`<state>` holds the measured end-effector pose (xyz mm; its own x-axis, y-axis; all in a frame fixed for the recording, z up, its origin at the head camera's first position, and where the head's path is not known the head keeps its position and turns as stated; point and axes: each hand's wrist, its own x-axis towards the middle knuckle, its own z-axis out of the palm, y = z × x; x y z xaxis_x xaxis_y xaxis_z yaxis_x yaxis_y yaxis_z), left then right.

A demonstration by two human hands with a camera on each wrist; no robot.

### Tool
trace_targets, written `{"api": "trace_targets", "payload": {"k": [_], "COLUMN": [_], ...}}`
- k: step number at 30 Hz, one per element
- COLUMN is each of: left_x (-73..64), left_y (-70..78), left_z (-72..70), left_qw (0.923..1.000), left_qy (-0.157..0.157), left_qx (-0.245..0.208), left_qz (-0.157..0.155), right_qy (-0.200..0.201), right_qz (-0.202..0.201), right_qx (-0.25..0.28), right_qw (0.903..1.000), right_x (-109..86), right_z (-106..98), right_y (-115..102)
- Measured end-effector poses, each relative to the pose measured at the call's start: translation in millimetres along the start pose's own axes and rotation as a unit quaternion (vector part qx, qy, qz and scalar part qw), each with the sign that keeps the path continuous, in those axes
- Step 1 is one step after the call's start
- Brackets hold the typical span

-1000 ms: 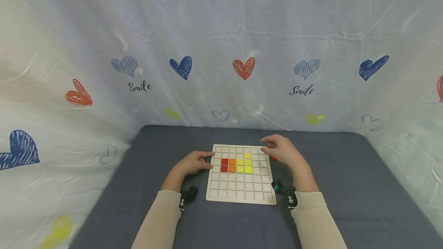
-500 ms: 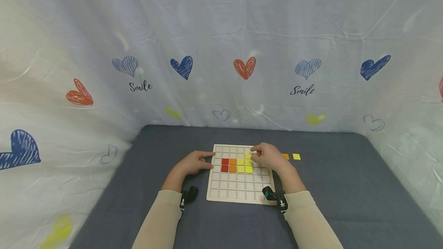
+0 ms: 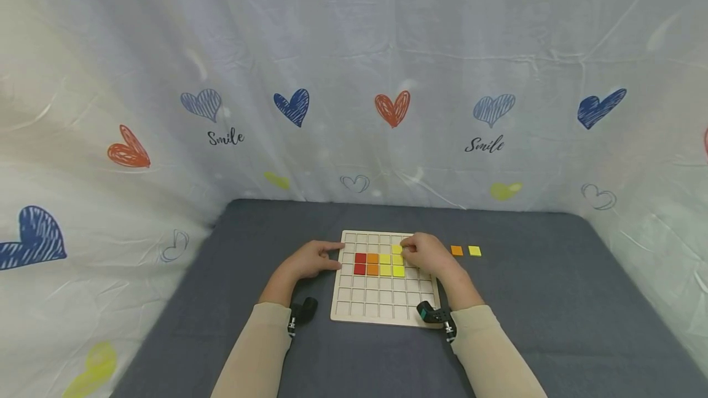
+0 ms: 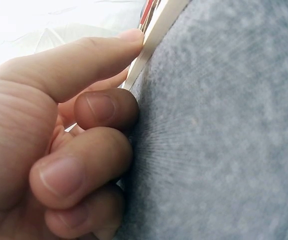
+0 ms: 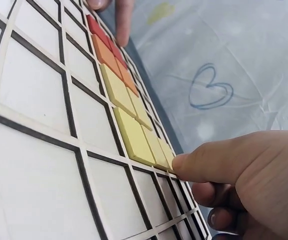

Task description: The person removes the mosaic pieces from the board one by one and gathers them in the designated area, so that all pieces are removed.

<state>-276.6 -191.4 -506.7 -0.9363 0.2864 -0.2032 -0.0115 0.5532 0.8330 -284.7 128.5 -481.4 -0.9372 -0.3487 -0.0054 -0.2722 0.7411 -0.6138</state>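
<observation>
A square wooden grid board (image 3: 376,312) lies on the grey cloth. My left hand (image 3: 311,259) is at its left edge, thumb and index finger straight and spread against the rim. In the left wrist view the other fingers (image 4: 84,165) curl down by the cloth. My right hand (image 3: 428,252) is over the board's right side, thumb and index finger at the farthest yellow tile (image 3: 397,250). In the right wrist view the thumb (image 5: 183,165) touches that tile's edge; the index fingertip is hidden. Red tiles (image 3: 360,263), orange tiles (image 3: 372,264) and more yellow tiles (image 3: 385,265) sit in neighbouring cells.
A loose orange tile (image 3: 456,250) and a loose yellow tile (image 3: 474,251) lie on the grey tablecloth (image 3: 531,300), right of the board. A white curtain (image 3: 431,158) with printed hearts hangs behind the table. Each wrist wears a black camera (image 3: 434,312).
My right hand has moved left from beside the board to the farthest yellow tile, uncovering the loose orange and yellow tiles. A red tile glimpsed beside the board is now hidden. The left hand stays put.
</observation>
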Motion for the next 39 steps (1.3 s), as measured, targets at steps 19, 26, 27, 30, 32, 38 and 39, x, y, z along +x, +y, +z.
{"api": "trace_targets", "payload": {"k": [19,26,27,30,32,38,39], "left_x": [0.0,0.3,0.2,0.1,0.1,-0.4,-0.5], "left_y": [2.6,1.6,1.5,1.1,1.0,2.0,2.2], "left_z": [0.2,0.0,0.0,0.0,-0.1,-0.1,0.0], "left_qw": [1.0,1.0,1.0,1.0,1.0,1.0,1.0], "left_qy": [-0.002,0.0,0.0,0.0,-0.001,-0.002,-0.001], "left_qx": [-0.007,-0.002,-0.002,-0.004,-0.006,-0.005,-0.004], "left_qz": [-0.006,-0.003,-0.002,-0.004,-0.004,-0.002,-0.003], "right_qy": [0.059,0.077,0.081,0.098,0.11,0.133,0.135], "right_qz": [-0.019,-0.025,-0.025,-0.019,-0.012,0.007,0.007], "right_qx": [0.012,0.014,0.015,0.016,0.018,0.032,0.033], "right_qw": [0.998,0.9966,0.9962,0.9949,0.9937,0.9906,0.9903], "right_x": [1.6,-5.9,-7.6,-12.5,-16.4,-28.8,-30.9], "right_z": [-1.6,-24.2,-28.0,-39.5,-47.5,-70.0,-73.3], "right_y": [-1.7,-2.9,-2.9,-1.8,-0.7,6.9,9.0]}}
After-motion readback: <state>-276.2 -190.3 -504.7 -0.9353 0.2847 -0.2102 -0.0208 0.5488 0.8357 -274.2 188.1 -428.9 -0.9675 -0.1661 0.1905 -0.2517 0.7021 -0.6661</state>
